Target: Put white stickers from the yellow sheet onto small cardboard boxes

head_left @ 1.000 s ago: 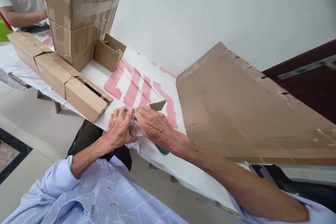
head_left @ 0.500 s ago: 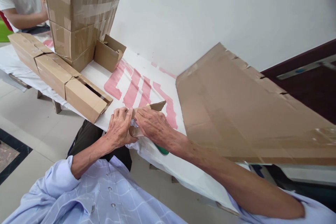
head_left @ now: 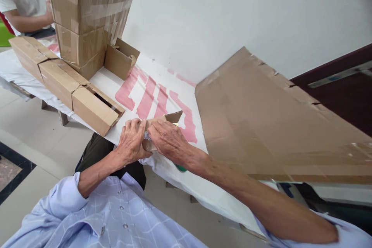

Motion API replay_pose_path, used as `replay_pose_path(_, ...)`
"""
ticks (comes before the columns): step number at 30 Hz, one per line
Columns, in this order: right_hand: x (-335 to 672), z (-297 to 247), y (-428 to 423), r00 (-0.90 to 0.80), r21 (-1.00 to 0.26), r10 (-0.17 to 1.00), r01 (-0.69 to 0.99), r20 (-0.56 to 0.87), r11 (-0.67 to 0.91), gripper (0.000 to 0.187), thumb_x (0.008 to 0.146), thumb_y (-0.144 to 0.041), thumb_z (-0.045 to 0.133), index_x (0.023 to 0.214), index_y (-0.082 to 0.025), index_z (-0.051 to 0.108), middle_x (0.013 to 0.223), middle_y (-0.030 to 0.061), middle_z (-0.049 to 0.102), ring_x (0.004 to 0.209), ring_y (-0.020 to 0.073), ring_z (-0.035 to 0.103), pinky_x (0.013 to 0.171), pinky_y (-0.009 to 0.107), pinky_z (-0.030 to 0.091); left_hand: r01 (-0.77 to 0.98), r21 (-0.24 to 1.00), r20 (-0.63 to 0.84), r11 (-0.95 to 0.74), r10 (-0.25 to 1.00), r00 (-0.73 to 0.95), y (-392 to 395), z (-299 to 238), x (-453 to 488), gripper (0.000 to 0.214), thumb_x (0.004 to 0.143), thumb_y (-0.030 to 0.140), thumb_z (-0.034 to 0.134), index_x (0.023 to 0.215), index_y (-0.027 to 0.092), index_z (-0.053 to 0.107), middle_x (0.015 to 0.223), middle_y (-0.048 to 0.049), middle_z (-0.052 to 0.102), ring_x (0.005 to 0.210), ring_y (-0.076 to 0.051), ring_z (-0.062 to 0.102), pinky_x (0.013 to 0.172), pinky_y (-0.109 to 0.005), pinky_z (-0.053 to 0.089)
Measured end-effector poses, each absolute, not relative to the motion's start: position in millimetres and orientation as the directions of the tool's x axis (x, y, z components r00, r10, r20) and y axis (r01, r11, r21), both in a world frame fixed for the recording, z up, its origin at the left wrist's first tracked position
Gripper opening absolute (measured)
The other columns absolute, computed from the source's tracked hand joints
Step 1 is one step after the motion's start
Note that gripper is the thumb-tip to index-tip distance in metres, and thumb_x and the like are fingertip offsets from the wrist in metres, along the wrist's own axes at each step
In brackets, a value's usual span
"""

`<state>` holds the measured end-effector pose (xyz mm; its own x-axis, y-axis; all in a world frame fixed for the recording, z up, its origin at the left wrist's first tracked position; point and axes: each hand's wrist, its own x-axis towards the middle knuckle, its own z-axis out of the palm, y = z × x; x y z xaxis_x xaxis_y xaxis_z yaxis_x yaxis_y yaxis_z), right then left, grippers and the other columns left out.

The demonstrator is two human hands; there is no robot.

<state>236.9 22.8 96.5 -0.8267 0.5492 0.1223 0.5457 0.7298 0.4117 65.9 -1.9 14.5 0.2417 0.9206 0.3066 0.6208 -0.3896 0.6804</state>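
Note:
A small cardboard box (head_left: 149, 146) sits at the table's near edge, between my hands. My left hand (head_left: 131, 139) is closed around its left end, thumb low on the near side and fingers over the top. Curled over the box's top and near side is my right hand (head_left: 167, 138), its fingertips hidden. A raised cardboard flap (head_left: 174, 116) sticks up beyond the right knuckles. Between the two hands shows a small clear-and-white piece (head_left: 146, 135), too small to name. Part of a green object (head_left: 180, 167) peeks out under my right wrist.
Several closed boxes (head_left: 94, 108) line the table's left edge. Behind them rises a tall stack of taped boxes (head_left: 93, 7), with an open box (head_left: 119, 62) beside it. A large cardboard sheet (head_left: 261, 124) leans on the right. Across the table sits a person (head_left: 26, 4).
My right hand has shifted slightly along the box, and the raised flap sits a little differently. Less of the green object shows. My left hand keeps its hold.

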Motion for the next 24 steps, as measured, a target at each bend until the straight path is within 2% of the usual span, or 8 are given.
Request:
replay_pose_path(3, 238.2, 96.9, 23.7, -0.836, 0.338, 0.529, 0.544, 0.143, 0.768, 0.029, 0.092, 0.004, 0.046, 0.089, -0.02, 0.061, 0.085, 0.0063, 0.062, 0.08, 0.0228, 0.053, 0.077, 0.035, 0.041, 0.623, 0.679, 0.306, -0.388, 0.921, 0.241, -1.9, 14.1, 65.1, 0.109, 0.062, 0.031, 0.092, 0.158, 0.021, 0.04, 0.147, -0.0204, 0.05, 0.136, -0.044, 0.05, 0.109, -0.063, 0.051)
replay_pose_path(5, 238.7, 101.4, 24.1, -0.829, 0.228, 0.528, 0.559, 0.185, 0.797, 0.026, 0.098, -0.001, 0.046, 0.087, -0.021, 0.058, 0.083, 0.0054, 0.062, 0.078, 0.0213, 0.053, 0.074, 0.033, 0.042, 0.622, 0.681, 0.306, -0.386, 0.922, 0.237, -2.2, 13.2, 65.1, 0.11, 0.061, 0.031, 0.092, 0.158, 0.021, 0.041, 0.147, -0.02, 0.05, 0.136, -0.044, 0.049, 0.109, -0.062, 0.051)
replay_pose_path(9, 243.2, 121.1, 22.7, -0.728, -0.132, 0.607, 0.6, 0.318, 0.789, 0.021, 0.107, -0.014, 0.048, 0.089, -0.023, 0.055, 0.088, 0.0048, 0.065, 0.083, 0.0202, 0.06, 0.076, 0.032, 0.049, 0.623, 0.688, 0.31, -0.372, 0.927, 0.211, -2.1, 10.1, 65.9, 0.108, 0.063, 0.034, 0.092, 0.158, 0.022, 0.042, 0.146, -0.0185, 0.05, 0.135, -0.042, 0.05, 0.11, -0.062, 0.051)
replay_pose_path(12, 256.5, 138.9, 22.5, -0.568, -0.412, 0.75, 0.626, 0.339, 0.662, 0.014, 0.107, -0.025, 0.053, 0.093, -0.024, 0.058, 0.092, 0.0046, 0.067, 0.082, 0.0198, 0.063, 0.074, 0.032, 0.054, 0.614, 0.697, 0.316, -0.37, 0.928, 0.199, -0.6, 7.3, 62.4, 0.108, 0.064, 0.036, 0.092, 0.158, 0.021, 0.041, 0.147, -0.019, 0.05, 0.137, -0.043, 0.049, 0.113, -0.063, 0.051)
replay_pose_path(14, 271.8, 147.6, 26.2, -0.444, -0.541, 0.832, 0.632, 0.333, 0.554, 0.015, 0.106, -0.032, 0.058, 0.094, -0.024, 0.061, 0.089, 0.0038, 0.067, 0.078, 0.0195, 0.063, 0.069, 0.032, 0.054, 0.599, 0.705, 0.317, -0.381, 0.924, 0.214, -0.4, 4.5, 55.3, 0.112, 0.063, 0.034, 0.093, 0.16, 0.021, 0.039, 0.149, -0.0193, 0.05, 0.139, -0.043, 0.049, 0.116, -0.065, 0.05)
replay_pose_path(19, 324.2, 142.3, 51.5, -0.135, -0.707, 0.914, 0.593, 0.383, 0.384, 0.019, 0.098, -0.042, 0.067, 0.091, -0.024, 0.064, 0.079, 0.0017, 0.065, 0.073, 0.0189, 0.061, 0.068, 0.032, 0.054, 0.56, 0.73, 0.312, -0.392, 0.92, 0.238, -11.8, -11.6, 22.3, 0.121, 0.064, 0.028, 0.091, 0.168, 0.024, 0.029, 0.158, -0.019, 0.045, 0.148, -0.042, 0.051, 0.123, -0.062, 0.05)
replay_pose_path(24, 370.5, 89.6, 89.9, -0.022, -0.835, 0.965, 0.496, 0.263, 0.239, 0.023, 0.087, -0.046, 0.067, 0.087, -0.023, 0.062, 0.078, 0.0005, 0.064, 0.073, 0.0173, 0.058, 0.07, 0.032, 0.052, 0.606, 0.722, 0.279, -0.334, 0.942, 0.187, -24.7, -38.0, -20.3, 0.117, 0.073, 0.038, 0.087, 0.172, 0.024, 0.026, 0.166, -0.0205, 0.039, 0.157, -0.043, 0.046, 0.123, -0.062, 0.053)
